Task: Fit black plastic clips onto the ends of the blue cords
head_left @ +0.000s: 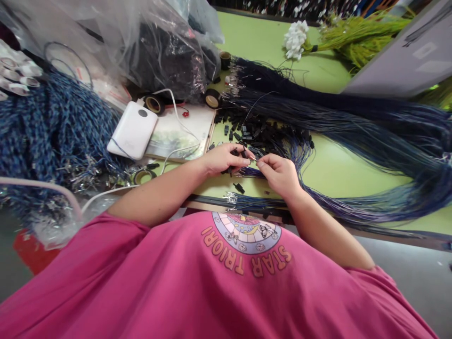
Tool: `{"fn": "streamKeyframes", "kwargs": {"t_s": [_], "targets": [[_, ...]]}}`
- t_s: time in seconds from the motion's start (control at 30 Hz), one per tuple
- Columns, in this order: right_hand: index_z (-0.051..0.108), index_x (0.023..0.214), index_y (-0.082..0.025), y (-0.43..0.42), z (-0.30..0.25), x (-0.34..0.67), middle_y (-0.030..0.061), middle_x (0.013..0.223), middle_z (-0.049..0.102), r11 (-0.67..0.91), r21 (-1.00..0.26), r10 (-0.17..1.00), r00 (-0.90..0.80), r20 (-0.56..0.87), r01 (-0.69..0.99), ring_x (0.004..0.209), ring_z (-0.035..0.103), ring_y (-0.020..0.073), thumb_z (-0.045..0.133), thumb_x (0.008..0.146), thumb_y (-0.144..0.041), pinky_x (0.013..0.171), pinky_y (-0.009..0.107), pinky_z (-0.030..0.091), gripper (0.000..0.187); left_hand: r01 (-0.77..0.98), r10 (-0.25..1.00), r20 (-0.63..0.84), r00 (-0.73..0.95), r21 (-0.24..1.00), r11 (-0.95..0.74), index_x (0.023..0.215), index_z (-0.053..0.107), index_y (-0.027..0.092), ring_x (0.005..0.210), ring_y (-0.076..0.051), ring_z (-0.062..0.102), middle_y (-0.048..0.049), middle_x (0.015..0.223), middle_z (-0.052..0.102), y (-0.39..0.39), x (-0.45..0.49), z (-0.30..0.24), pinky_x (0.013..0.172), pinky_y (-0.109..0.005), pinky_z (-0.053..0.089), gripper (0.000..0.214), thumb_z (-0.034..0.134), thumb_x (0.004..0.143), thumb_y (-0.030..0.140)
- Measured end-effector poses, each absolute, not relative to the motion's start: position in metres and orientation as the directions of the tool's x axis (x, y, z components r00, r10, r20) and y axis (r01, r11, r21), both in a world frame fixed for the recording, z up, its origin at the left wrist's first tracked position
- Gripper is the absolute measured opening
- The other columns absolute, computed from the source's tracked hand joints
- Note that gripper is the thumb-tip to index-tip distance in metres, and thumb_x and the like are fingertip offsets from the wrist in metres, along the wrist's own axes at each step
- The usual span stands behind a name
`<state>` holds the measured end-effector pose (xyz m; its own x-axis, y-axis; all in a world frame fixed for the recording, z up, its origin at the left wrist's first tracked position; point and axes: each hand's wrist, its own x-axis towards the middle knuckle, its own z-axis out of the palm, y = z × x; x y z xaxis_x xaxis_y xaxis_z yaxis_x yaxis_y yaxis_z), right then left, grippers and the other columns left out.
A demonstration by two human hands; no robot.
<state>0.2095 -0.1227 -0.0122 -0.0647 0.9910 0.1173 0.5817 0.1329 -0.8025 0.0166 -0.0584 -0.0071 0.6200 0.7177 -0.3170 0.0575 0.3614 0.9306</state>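
Wire end [254,160]: sat just before the pile of black connectors [263,131], pinched in closed thumb and forefinger of the right hand [280,173]; pointed left toward the left hand [223,159], with long axis roughly crosswise. Gripped dark housings [243,153] there, in curled fingers; too small to tell their direction.

Single view, taken from the wearer's own head. Lens looks forward and steeply down over the pink shirt [212,287], which fills the near, lower part. Left hand [224,158] and right hand [281,175] sit about mid-frame, fairly near; bench [254,37] runs on beyond them toward top edge. Wide coverage, both forearms [165,193] included.
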Motion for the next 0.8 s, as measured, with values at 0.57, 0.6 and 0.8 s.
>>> {"fn": "streamKeyframes", "kwargs": {"t_s": [0.57,0.6,0.8], "targets": [[0.059,0.067,-0.019,-0.1220,-0.0094,0.2126,-0.0026,0.060,0.060,0.164,-0.773,0.986,-0.101,0.129,0.613,0.059,0.052,0.0108,0.051,0.083,-0.026,0.062,0.023,0.039,0.020,-0.149,0.733,-0.378,0.565,0.827,0.541,0.085,0.057,0.016,0.043,-0.008,0.050,-0.0006,0.059,0.061,-0.0551,0.0168,-0.0121,0.041,-0.019,0.033,0.012,0.067,0.078,0.014],[0.059,0.067,-0.019,-0.1222,-0.0091,0.2128,-0.0028,0.060,0.059,0.162,-0.774,0.987,-0.097,0.130,0.612,0.059,0.051,0.0108,0.051,0.083,-0.025,0.061,0.023,0.039,0.020,-0.150,0.726,-0.382,0.572,0.822,0.550,0.084,0.057,0.015,0.043,-0.007,0.050,-0.0012,0.060,0.061,-0.0547,0.0166,-0.0123,0.041,-0.019,0.033,0.013,0.067,0.077,0.014],[0.061,0.069,-0.018,-0.1220,-0.0138,0.2131,-0.0022,0.063,0.062,0.181,-0.748,0.983,-0.111,0.143,0.638,0.060,0.052,0.0109,0.052,0.084,-0.026,0.063,0.023,0.039,0.019,-0.144,0.740,-0.364,0.566,0.840,0.523,0.088,0.059,0.013,0.043,-0.007,0.051,-0.0035,0.067,0.066,-0.0533,0.0150,-0.0158,0.041,-0.019,0.035,0.014,0.068,0.077,0.015]]}}
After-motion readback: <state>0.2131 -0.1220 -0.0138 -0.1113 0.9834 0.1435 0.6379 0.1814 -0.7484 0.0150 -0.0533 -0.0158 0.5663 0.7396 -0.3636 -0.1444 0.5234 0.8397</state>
